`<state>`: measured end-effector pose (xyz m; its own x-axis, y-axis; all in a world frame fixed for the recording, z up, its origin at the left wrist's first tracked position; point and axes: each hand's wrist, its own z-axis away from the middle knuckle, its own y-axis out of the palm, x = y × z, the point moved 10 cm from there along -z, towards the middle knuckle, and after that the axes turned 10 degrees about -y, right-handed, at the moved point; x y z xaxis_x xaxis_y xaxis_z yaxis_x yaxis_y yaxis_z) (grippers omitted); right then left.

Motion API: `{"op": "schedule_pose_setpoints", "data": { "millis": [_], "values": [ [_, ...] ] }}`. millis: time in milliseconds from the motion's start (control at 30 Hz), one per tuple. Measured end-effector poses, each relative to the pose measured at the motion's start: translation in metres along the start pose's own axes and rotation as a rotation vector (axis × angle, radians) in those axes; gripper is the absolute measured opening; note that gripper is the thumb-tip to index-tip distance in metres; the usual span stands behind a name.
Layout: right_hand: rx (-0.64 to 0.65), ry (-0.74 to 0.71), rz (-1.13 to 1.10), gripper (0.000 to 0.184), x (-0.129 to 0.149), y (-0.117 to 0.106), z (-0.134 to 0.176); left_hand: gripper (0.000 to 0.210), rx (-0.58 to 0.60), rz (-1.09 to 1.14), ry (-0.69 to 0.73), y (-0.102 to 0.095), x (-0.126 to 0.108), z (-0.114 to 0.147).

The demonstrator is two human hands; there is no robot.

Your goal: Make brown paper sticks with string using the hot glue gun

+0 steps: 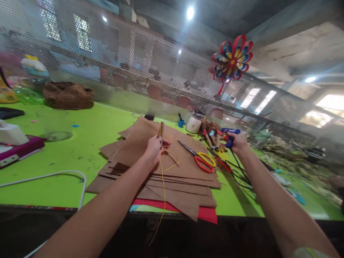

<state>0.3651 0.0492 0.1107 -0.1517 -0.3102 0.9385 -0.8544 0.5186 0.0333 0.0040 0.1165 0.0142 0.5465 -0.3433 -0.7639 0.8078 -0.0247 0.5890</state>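
My left hand (154,149) is closed round a narrow upright piece of brown paper (161,129), above a stack of brown paper sheets (134,143). Yellow string (162,179) trails from that hand over the sheets and past the table's front edge. Off to the right, my right hand (237,142) grips a blue glue gun (229,138), whose nozzle side points left. Scissors with red and yellow handles (205,162) lie on the stack between my hands, blades toward the upper left. Under the stack, red paper (206,214) sticks out.
Small rolled paper pieces (213,139) lie beside a white jar (195,122) at the back. Black cables (239,175) and red-handled pliers (223,163) are near my right hand. A clear cup (57,125) and white cable (61,172) are left. Metal mesh (150,71) stands behind.
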Motion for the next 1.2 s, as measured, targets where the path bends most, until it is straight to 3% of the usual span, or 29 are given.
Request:
{"op": "schedule_pose_setpoints", "data": {
  "millis": [133, 267, 400, 600, 700, 900, 1067, 1200],
  "values": [
    [0.000, 0.131, 0.287, 0.020, -0.008, -0.020, 0.006, 0.011, -0.001, -0.050, -0.014, 0.000, 0.003, -0.001],
    [0.044, 0.051, 0.498, 0.016, 0.029, -0.018, 0.017, 0.010, 0.009, -0.114, -0.031, 0.001, 0.008, -0.002],
    [0.262, -0.257, 0.681, 0.018, 0.074, 0.031, 0.051, 0.012, 0.043, -0.174, -0.019, 0.006, 0.012, -0.001],
    [0.644, -0.430, 0.575, 0.028, 0.065, 0.121, 0.107, 0.011, 0.087, -0.253, 0.036, 0.010, 0.013, 0.005],
    [0.707, -0.333, 0.380, 0.035, 0.044, 0.145, 0.114, 0.012, 0.092, -0.286, 0.053, 0.011, 0.016, 0.005],
    [0.490, 0.058, -0.075, 0.039, -0.010, 0.143, 0.112, 0.013, 0.094, -0.349, 0.024, 0.013, 0.027, 0.003],
    [0.527, 0.221, -0.289, 0.038, -0.030, 0.146, 0.125, 0.010, 0.079, -0.383, -0.007, 0.013, 0.032, 0.003],
    [0.543, 0.240, -0.315, 0.037, -0.032, 0.149, 0.129, 0.007, 0.091, -0.365, -0.029, 0.013, 0.033, 0.004]
  ]
}}
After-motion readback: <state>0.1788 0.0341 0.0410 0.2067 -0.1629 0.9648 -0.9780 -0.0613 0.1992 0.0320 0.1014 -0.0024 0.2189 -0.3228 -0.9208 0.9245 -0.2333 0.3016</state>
